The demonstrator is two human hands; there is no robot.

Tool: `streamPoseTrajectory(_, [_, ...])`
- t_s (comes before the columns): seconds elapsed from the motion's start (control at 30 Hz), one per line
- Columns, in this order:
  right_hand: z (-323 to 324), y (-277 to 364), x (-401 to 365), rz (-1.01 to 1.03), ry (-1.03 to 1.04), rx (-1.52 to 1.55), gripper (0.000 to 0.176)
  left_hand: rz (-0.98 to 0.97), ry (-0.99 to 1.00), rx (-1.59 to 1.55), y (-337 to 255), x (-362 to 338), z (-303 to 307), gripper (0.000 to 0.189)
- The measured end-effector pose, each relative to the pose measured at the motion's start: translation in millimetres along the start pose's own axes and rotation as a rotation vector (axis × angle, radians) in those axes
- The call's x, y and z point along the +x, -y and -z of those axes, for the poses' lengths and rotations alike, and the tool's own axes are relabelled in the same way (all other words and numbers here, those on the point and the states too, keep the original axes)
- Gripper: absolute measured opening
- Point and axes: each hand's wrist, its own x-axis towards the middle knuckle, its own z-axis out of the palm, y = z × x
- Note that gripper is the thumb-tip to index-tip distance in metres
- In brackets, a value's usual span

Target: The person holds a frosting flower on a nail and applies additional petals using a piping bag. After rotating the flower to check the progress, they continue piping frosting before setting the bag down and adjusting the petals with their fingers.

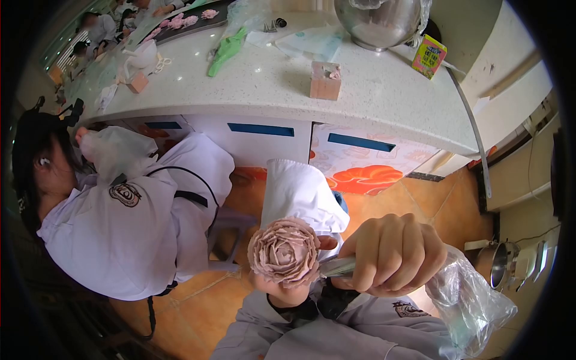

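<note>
A dusty-pink piped flower (284, 252) with many ruffled petals faces up near the bottom centre. Beneath it, mostly hidden by the petals, my left hand (287, 292) holds it from below; what the flower rests on is not visible. My right hand (399, 255) is wrapped round a clear piping bag (471, 300), whose loose plastic hangs out to the right. The metal tip (337, 267) of the bag points left and touches or nearly touches the flower's right edge.
A person (132, 216) in a white jacket sits at the left. On the counter (264, 84) are a wooden block (326, 80), a green piping bag (228, 51), a steel bowl (381, 24), a small yellow-green box (429, 57) and a tray (207, 23) with pink flowers.
</note>
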Motion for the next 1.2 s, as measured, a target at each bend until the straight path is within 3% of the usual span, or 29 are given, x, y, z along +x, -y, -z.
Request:
streamPoseTrajectory(0.03, [-0.4, -0.2, -0.2, -0.004, 0.006, 0.013, 0.027, 0.036, 0.03, -0.04, 3.5, -3.6, 6.2, 0.038])
streamPoseTrajectory(0.13, [-1.2, 0.6, -0.7, -0.015, 0.014, 0.035, 0.027, -0.19, 0.247, 0.298, 22.9, -4.3, 31.9, 0.044])
streamPoseTrajectory(0.23, [-1.1, 1.3, -2.9, -0.008, -0.001, 0.025, 0.027, -0.202, 0.267, 0.218, 25.8, -7.0, 30.2, 0.048])
streamPoseTrajectory(0.37, [-0.4, 0.3, -3.0, 0.007, -0.005, 0.028, 0.027, -0.376, 0.327, 0.259, 39.2, -3.0, 34.8, 0.047])
streamPoseTrajectory(0.73, [1.3, -6.5, -6.2, 0.088, -0.043, 0.048, 0.03, -0.351, 0.328, 0.256, 42.5, -7.8, 33.0, 0.039])
streamPoseTrajectory(1.2, [-7.4, -0.4, -4.0, -0.004, -0.14, -0.02, 0.032, -0.335, 0.302, 0.254, 41.3, -10.3, 32.2, 0.031])
